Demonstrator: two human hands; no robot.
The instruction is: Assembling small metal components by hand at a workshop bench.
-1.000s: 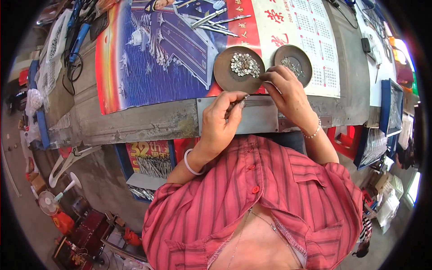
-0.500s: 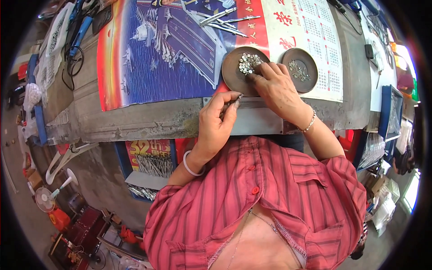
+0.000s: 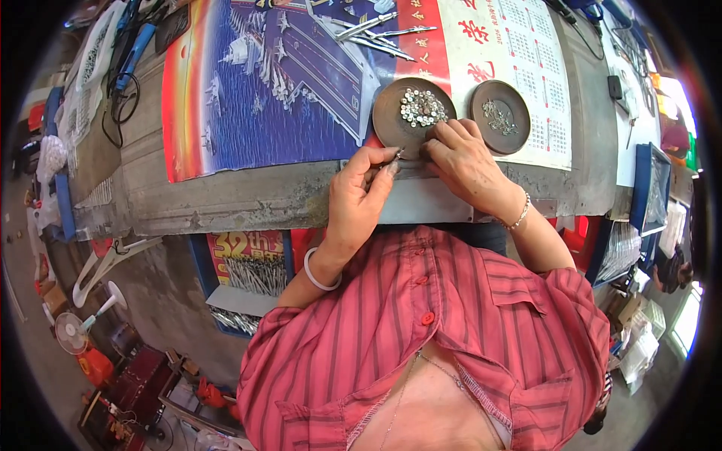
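Head view: left hand [image 3: 353,201] pinches a small metal piece [image 3: 399,152] between thumb and forefinger, just off the near edge of the larger brown dish [image 3: 397,135]; right hand [image 3: 468,164] has fingertips bunched at that dish's near right rim, cannot tell if anything is between them; shiny round pieces [image 3: 421,107] heap in the larger dish; smaller brown dish [image 3: 518,110] sits just right, holding thin small parts [image 3: 498,117]; both dishes rest on a poster [image 3: 256,139]; slender metal tools [image 3: 368,30] lie beyond.
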